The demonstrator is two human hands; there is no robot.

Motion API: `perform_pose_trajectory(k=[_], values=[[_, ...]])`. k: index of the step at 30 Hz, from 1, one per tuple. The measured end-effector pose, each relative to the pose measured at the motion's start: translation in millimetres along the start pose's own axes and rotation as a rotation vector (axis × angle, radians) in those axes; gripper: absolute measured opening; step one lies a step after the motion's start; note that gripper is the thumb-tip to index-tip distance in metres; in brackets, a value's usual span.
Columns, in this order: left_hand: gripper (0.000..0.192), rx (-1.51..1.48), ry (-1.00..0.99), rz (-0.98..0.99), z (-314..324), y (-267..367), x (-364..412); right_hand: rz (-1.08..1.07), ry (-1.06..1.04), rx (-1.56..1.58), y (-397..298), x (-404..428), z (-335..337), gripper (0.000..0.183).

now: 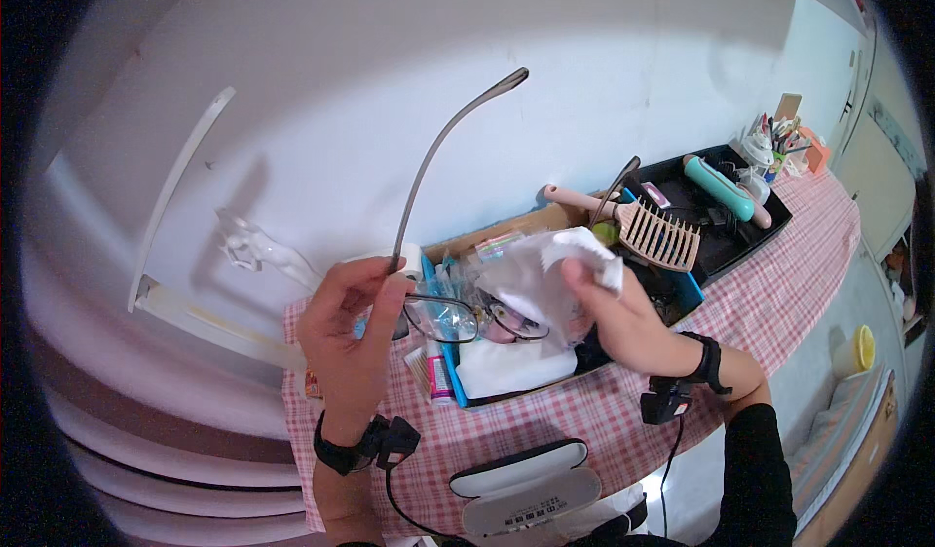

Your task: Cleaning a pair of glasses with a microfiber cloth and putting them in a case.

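My left hand (350, 320) pinches a pair of eyeglasses (442, 320) near the hinge of one temple. That thin grey temple rises unfolded above my fingers, and the lenses hang over a box of small items. A crumpled white tissue or cloth (522, 273) is bunched in my right hand (621, 328), beside the far lens. It partly covers that side of the frame, so whether it touches the lens is unclear. The other temple tip shows behind the tissue. Below, near the table's front edge, an open glasses case (529, 499) bears printed writing on its inside.
A box with blue edges (454, 382) holds packets and a white tissue pack (515, 368). A pink vent hairbrush (659, 236) lies across it. Beyond stand a black tray (738, 255) with a turquoise hair styler (719, 187), and a pen holder. A white figurine (263, 247) is at left.
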State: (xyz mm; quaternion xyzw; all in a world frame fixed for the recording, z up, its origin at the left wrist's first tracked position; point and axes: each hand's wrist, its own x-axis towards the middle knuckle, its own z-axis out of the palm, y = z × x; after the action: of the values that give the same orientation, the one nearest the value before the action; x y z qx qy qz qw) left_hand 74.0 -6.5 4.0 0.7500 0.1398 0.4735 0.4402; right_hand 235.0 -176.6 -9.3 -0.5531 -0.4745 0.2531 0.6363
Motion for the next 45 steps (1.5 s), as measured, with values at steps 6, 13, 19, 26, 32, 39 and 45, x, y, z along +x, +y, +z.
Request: perform_pose_trajectory(k=[6,13,19,26,32,39,45], values=[[0.012,-0.003,0.011,-0.024,-2,-1,4,0.217,0.155,0.291,2,10,-18,0.035],[0.013,-0.182,0.009,-0.19,-9,-9,11,0.094,0.298,0.536,-7,22,-32,0.034],[0.014,-0.231,0.046,-0.194,-7,-14,13,0.155,0.254,0.464,1,22,-31,0.03],[0.014,-0.236,0.052,-0.193,-10,-11,13,0.204,0.183,0.548,7,23,-28,0.034],[0.015,-0.221,0.086,-0.206,-8,-11,15,0.306,0.033,0.677,-1,26,-29,0.049],[0.015,-0.218,0.092,-0.185,-10,-17,16,0.432,0.148,0.816,-3,30,-45,0.032],[0.019,-0.292,0.143,-0.278,-12,-12,19,0.099,0.353,0.353,-9,25,-58,0.03]])
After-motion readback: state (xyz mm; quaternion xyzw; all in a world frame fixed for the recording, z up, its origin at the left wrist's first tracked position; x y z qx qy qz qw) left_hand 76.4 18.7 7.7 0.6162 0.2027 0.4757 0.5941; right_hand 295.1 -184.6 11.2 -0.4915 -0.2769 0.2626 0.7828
